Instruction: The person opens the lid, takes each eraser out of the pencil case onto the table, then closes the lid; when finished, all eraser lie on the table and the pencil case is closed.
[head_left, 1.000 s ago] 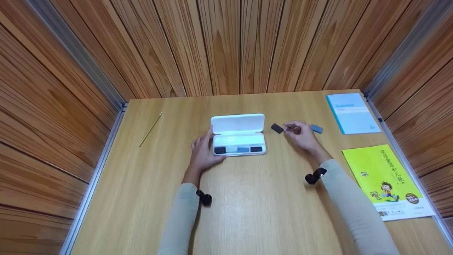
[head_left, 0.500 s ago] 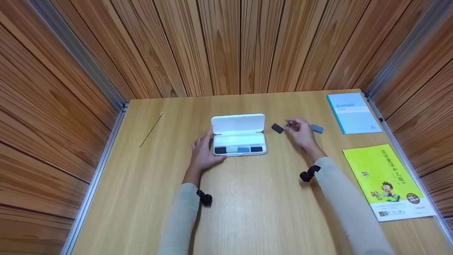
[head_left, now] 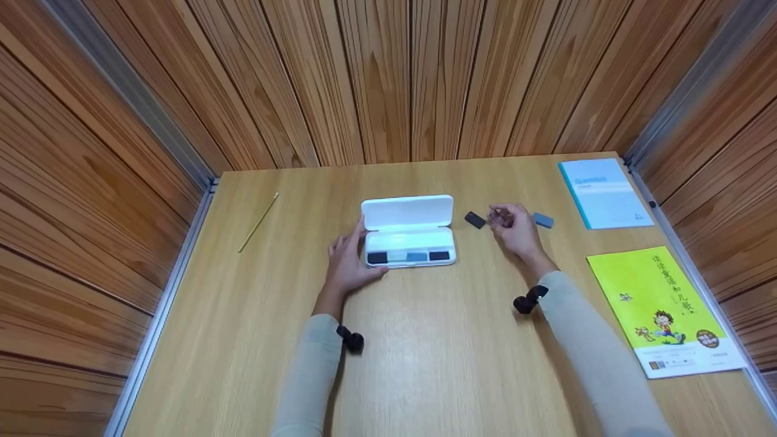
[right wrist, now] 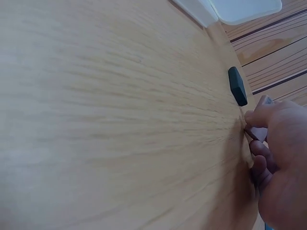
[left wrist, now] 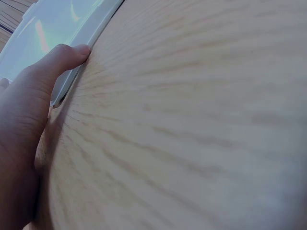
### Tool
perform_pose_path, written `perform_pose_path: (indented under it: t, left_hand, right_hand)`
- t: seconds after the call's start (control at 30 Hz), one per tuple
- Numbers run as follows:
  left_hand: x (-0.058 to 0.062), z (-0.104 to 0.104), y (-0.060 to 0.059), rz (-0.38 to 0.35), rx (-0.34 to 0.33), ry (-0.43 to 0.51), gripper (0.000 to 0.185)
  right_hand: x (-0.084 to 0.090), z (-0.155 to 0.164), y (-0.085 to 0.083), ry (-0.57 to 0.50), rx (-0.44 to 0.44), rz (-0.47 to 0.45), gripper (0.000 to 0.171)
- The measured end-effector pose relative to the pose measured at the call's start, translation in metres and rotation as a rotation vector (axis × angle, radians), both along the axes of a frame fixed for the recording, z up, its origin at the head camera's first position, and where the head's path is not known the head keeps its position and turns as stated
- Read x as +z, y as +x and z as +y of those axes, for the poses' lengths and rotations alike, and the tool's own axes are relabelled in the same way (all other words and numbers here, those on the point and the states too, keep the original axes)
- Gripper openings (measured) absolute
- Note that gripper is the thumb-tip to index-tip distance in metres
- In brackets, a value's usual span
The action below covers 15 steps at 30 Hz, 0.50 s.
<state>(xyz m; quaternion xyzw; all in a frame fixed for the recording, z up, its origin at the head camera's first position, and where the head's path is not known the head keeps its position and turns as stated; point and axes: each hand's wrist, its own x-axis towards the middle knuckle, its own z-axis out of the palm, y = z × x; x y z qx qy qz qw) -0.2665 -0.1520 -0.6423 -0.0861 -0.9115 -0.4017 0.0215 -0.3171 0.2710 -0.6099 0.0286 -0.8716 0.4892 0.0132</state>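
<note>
An open white case [head_left: 408, 232] sits mid-table with three small blocks already in its near row (two dark, one blue). The left hand [head_left: 347, 262] rests with relaxed fingers against the case's left end, gripping nothing. To the right of the case, the right hand [head_left: 515, 227] pinches a small greyish block [right wrist: 257, 132] at its fingertips, low over the table. A dark block [head_left: 475, 220] lies just left of that hand and a blue block [head_left: 543, 221] just right. By the look of it, the filling is about half done.
</note>
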Motion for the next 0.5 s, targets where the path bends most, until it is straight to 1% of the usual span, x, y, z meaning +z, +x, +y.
perform_pose_path:
  t: [0.13,0.33,0.5]
  left_hand:
    - [-0.0008,-0.0002,-0.0004,0.006,-0.001,-0.003,0.133]
    - [-0.0004,0.0001,-0.0004,0.003,0.002,0.0,0.132]
    - [-0.0007,-0.0004,-0.0007,-0.002,0.006,-0.002,0.132]
  right_hand:
    - [-0.0024,0.0016,0.0004,-0.002,-0.006,0.019,0.046]
    - [-0.0032,0.0017,0.0,0.008,0.014,0.014,0.05]
    - [-0.0049,0.0011,0.0,0.015,0.024,0.013,0.05]
